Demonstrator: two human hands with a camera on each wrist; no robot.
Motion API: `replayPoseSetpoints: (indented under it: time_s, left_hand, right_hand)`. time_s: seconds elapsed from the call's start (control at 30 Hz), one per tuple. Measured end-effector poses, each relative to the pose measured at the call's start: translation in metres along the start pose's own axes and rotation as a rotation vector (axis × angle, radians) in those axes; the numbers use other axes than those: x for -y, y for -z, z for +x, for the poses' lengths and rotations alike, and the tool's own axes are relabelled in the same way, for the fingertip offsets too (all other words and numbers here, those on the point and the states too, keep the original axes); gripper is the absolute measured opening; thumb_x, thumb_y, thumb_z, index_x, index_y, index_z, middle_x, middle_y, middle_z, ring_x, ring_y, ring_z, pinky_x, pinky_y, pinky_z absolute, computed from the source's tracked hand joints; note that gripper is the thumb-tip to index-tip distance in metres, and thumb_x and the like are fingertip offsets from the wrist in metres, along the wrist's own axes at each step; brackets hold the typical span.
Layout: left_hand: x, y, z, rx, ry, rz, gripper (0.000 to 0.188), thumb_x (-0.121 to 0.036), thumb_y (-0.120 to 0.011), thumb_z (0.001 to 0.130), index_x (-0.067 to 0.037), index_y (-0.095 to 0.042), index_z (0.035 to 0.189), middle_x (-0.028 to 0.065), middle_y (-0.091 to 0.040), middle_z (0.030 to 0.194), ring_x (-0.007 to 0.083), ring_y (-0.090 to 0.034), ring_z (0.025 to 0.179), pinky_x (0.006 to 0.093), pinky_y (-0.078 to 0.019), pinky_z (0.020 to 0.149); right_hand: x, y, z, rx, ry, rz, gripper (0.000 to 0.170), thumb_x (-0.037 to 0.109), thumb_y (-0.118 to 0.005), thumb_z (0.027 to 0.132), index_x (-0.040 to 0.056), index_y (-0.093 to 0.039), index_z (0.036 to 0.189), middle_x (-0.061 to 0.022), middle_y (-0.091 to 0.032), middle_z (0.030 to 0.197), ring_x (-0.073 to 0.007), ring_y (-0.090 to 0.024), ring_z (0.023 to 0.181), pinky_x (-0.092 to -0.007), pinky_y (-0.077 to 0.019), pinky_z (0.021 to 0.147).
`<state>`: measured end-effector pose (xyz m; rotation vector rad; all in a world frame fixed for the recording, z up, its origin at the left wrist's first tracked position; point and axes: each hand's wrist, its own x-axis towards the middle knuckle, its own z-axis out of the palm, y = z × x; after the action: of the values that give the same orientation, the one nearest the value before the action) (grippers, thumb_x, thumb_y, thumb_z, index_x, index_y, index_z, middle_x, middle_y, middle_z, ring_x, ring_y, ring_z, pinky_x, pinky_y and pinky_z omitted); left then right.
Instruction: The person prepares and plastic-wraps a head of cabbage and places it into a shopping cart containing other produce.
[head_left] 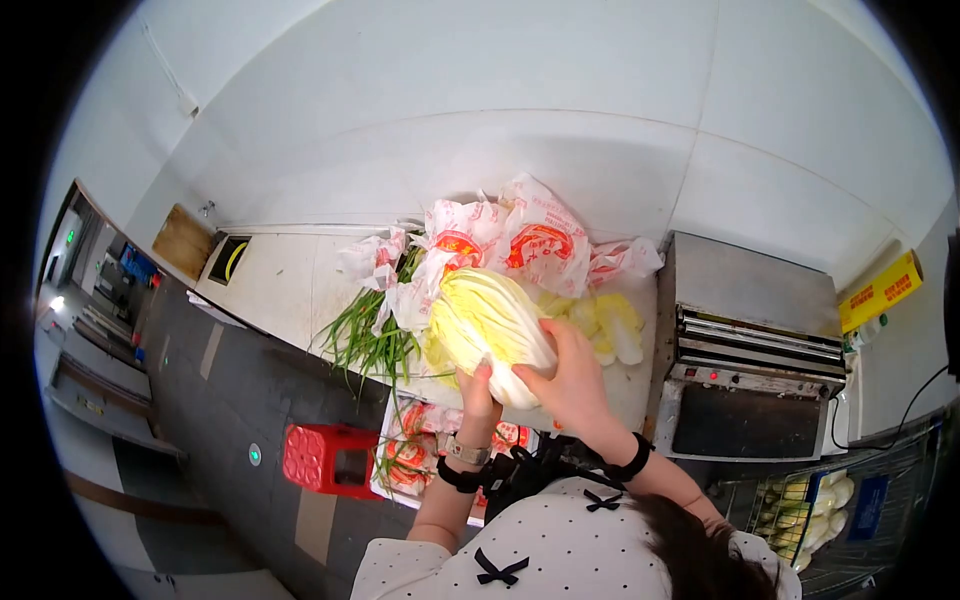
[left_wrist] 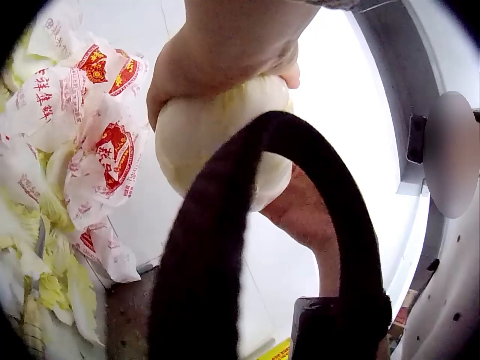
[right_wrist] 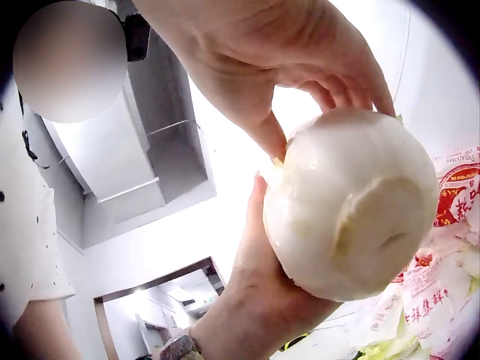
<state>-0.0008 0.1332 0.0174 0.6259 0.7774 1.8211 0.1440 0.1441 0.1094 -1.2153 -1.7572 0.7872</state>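
A napa cabbage (head_left: 490, 315) with yellow-green leaves and a white base is held up over the counter between both hands. The left hand (head_left: 478, 395) grips it from the near left side, thumb on the leaves. From the right, the right hand (head_left: 575, 385) has its fingers and thumb curled round the lower part. In the right wrist view the cabbage's cut stem end (right_wrist: 386, 225) faces the camera, with the right hand (right_wrist: 300, 52) above and the left hand (right_wrist: 277, 277) below. Loose cabbage leaves (head_left: 610, 325) lie on the counter behind it.
Printed plastic bags (head_left: 540, 240) and long green stalks (head_left: 365, 335) lie on the counter (head_left: 285, 290). A sealing machine (head_left: 755, 330) stands at right, a cart of cabbages (head_left: 815, 510) below it. A red stool (head_left: 325, 458) and a white box (head_left: 385, 480) of bagged goods are below left.
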Motion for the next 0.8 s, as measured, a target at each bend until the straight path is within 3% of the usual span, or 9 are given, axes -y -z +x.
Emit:
replayPoseSetpoints:
  time_s: [0.47, 0.57, 0.67, 0.8]
  left_hand:
    - [-0.006, -0.004, 0.003, -0.052, 0.006, 0.055, 0.064, -0.008, -0.057, 0.076, 0.002, -0.026, 0.131, 0.0144, -0.043, 0.125, 0.0251, -0.046, 0.113, 0.0363, -0.0390, 0.095]
    - [-0.008, -0.010, 0.006, -0.066, -0.011, 0.043, 0.063, -0.010, -0.057, 0.078, 0.001, -0.025, 0.132, 0.0147, -0.043, 0.125, 0.0256, -0.046, 0.113, 0.0369, -0.0397, 0.095]
    - [-0.003, -0.002, 0.010, -0.085, 0.021, -0.040, 0.061, -0.014, -0.055, 0.081, 0.000, -0.024, 0.132, 0.0155, -0.042, 0.126, 0.0266, -0.046, 0.113, 0.0385, -0.0404, 0.094]
    - [-0.006, 0.004, 0.017, -0.100, -0.043, 0.053, 0.056, -0.035, -0.041, 0.088, 0.001, -0.031, 0.130, 0.0169, -0.043, 0.128, 0.0278, -0.044, 0.116, 0.0407, -0.0384, 0.096]
  right_hand:
    - [-0.025, -0.017, 0.005, -0.009, 0.094, 0.083, 0.056, 0.016, -0.064, 0.075, -0.0020, -0.040, 0.122, -0.0197, -0.051, 0.110, -0.0336, -0.048, 0.103, -0.0382, -0.0392, 0.088]
    - [-0.026, -0.019, 0.002, -0.090, 0.080, 0.050, 0.058, 0.009, -0.061, 0.076, -0.0021, -0.036, 0.126, -0.0206, -0.049, 0.112, -0.0316, -0.049, 0.103, -0.0369, -0.0393, 0.088]
    - [-0.022, -0.019, 0.003, -0.122, -0.042, 0.474, 0.057, 0.003, -0.057, 0.078, -0.0020, -0.031, 0.129, -0.0198, -0.047, 0.114, -0.0277, -0.048, 0.105, -0.0355, -0.0387, 0.090]
    - [-0.030, -0.028, -0.005, -0.287, 0.005, 0.570, 0.053, -0.003, -0.051, 0.080, -0.0010, -0.030, 0.129, -0.0144, -0.046, 0.117, -0.0206, -0.047, 0.106, -0.0322, -0.0387, 0.090]
